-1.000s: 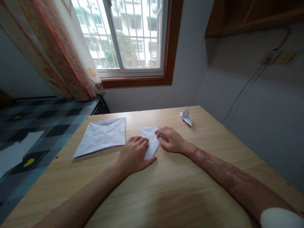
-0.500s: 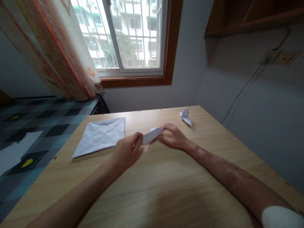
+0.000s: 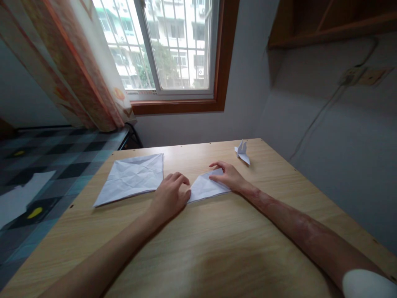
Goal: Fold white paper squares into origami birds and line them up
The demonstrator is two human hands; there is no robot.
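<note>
A folded white paper [image 3: 205, 187], triangular in outline, lies flat on the wooden table between both hands. At its left corner, my left hand [image 3: 172, 191] is closed, with thumb and fingertips at the paper and covering that corner. My right hand [image 3: 228, 176] rests over the paper's right end, thumb and index finger spread apart, the thumb lying on the sheet. To the left, a larger stack of creased white paper [image 3: 133, 178] reaches close to my left hand. Beyond my right hand stands a folded paper crane [image 3: 242, 152].
The light wooden table [image 3: 198, 248] has its far edge below a barred window [image 3: 182, 49]. On the left is a checked bed cover [image 3: 89, 145] with loose white paper [image 3: 25, 194] on it. A cable [image 3: 319, 114] runs down the right wall from a socket.
The folded paper, held up and tilted between both hands before, now lies flat on the table. My right hand's fingers have opened from their pinch; my left hand has lowered slightly.
</note>
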